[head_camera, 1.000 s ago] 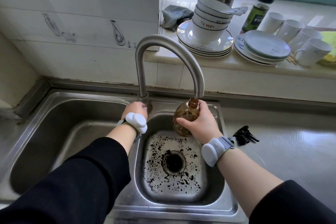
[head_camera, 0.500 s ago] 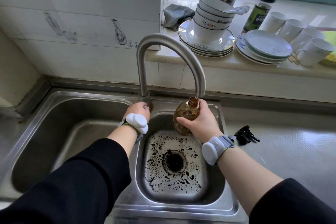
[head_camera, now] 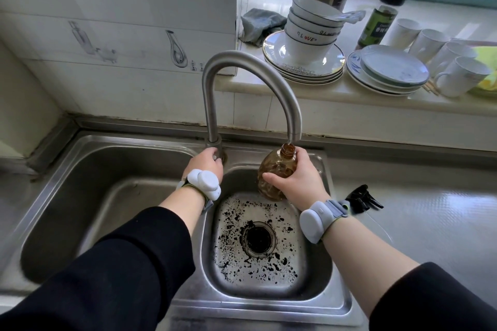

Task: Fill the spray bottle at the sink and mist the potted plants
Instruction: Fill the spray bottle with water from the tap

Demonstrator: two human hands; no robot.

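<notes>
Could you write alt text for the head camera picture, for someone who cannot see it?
A person's right hand holds an amber plastic bottle under a curved steel tap over a steel sink, while the left hand grips the tap's base.

The sink (head_camera: 113, 158) and tap (head_camera: 242, 64) are shiny grey metal. The bottle (head_camera: 274, 172) is see-through brown plastic. Bowls (head_camera: 309, 35) and plates (head_camera: 387, 72), upper right, are smooth and glossy. The rag (head_camera: 258, 25) is soft cloth.

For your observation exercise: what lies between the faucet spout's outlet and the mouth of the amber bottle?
In the head view, only a short gap with a thin stream of water: the bottle, held by the right hand, sits directly under the faucet spout without touching it.
</notes>
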